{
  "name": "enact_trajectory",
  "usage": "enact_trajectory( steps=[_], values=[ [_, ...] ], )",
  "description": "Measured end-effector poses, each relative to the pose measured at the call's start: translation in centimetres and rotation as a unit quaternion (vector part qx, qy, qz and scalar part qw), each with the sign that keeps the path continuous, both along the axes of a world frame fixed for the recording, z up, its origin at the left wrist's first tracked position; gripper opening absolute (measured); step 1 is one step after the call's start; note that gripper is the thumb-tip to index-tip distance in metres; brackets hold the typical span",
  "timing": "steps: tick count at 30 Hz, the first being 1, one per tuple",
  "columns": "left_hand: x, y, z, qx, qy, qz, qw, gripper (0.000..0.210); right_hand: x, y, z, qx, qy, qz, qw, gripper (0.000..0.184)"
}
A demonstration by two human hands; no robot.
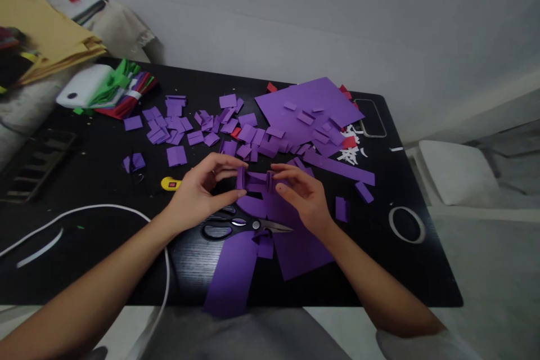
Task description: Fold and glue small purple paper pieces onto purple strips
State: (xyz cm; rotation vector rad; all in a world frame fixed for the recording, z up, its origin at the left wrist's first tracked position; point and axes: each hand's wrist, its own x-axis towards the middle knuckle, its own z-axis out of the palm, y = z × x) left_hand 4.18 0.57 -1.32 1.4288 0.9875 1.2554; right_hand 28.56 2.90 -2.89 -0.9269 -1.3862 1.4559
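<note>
Between my two hands is a folded purple paper piece (pixel 255 176), with pleated ends standing up. My left hand (pixel 198 192) pinches its left end between thumb and fingers. At its right end, the fingers and thumb of my right hand (pixel 304 194) close on the other fold. Just below lies a pair of black-handled scissors (pixel 255 225), blades pointing right, on top of purple paper. A purple sheet (pixel 300 253) spreads under my right hand, and a purple strip (pixel 232 278) reaches the table's front edge. The yellow cutter (pixel 171 184) rests left of my left hand.
Several small folded purple pieces (pixel 248 134) lie across the back of the black table (pixel 105 270). A large purple sheet (pixel 295 101) sits behind them. A tape roll (pixel 407 224) and phone (pixel 370 118) are at right. A white cable (pixel 166 275) crosses the left side.
</note>
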Motion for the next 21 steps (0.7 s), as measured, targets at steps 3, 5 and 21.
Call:
enact_trajectory(
  steps=[3,5,21],
  values=[
    [0.1,-0.2,-0.3,0.037,0.054,0.013,0.998,0.043,-0.2,0.3,-0.5,-0.076,0.003,-0.010,0.997,0.033],
    [0.0,-0.3,-0.3,0.062,0.100,0.015,0.993,0.043,-0.3,0.3,-0.9,-0.128,0.013,-0.008,0.992,0.042],
    [1.0,-0.7,-0.6,-0.077,0.111,-0.026,0.991,0.038,-0.7,-0.1,-0.7,-0.145,0.006,0.044,0.988,0.038]
  ],
)
